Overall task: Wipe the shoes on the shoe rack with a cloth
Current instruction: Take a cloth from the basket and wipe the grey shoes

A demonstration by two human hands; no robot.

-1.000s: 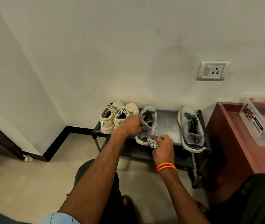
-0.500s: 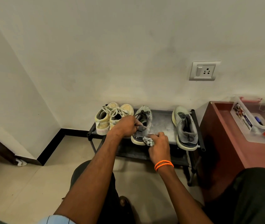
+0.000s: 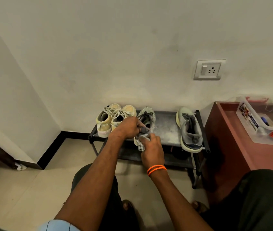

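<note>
Shoe rack (image 3: 167,130) of black tubing with a dull, dusty metal top shelf is set against the wall. A grey mesh running shoe with a pale sole (image 3: 146,119) lies near the middle of that shelf, its long axis running from the front edge to the back edge, toe toward the wall and heel at the front edge. Its collar is gripped by the left hand (image 3: 129,126), whose fingers are curled into the opening. A crumpled grey-and-white checked cloth (image 3: 140,144) is pinched in the curled fingers of the right hand (image 3: 152,149) and pressed against the heel, which is largely hidden by both hands. Two orange cord bands (image 3: 156,170) are worn on the right wrist.

A matching grey running shoe (image 3: 190,129) is placed at the right end of the shelf, toe also toward the wall. A pair of yellowish canvas lace-up sneakers (image 3: 114,119) stands at the left end, heels at the front edge, partly covered by the left hand. The lower shelf is in shadow and hard to make out. A reddish-brown wooden cabinet (image 3: 229,139) stands just beside the rack, bearing a clear plastic box (image 3: 252,124) cut off by the frame edge.
</note>
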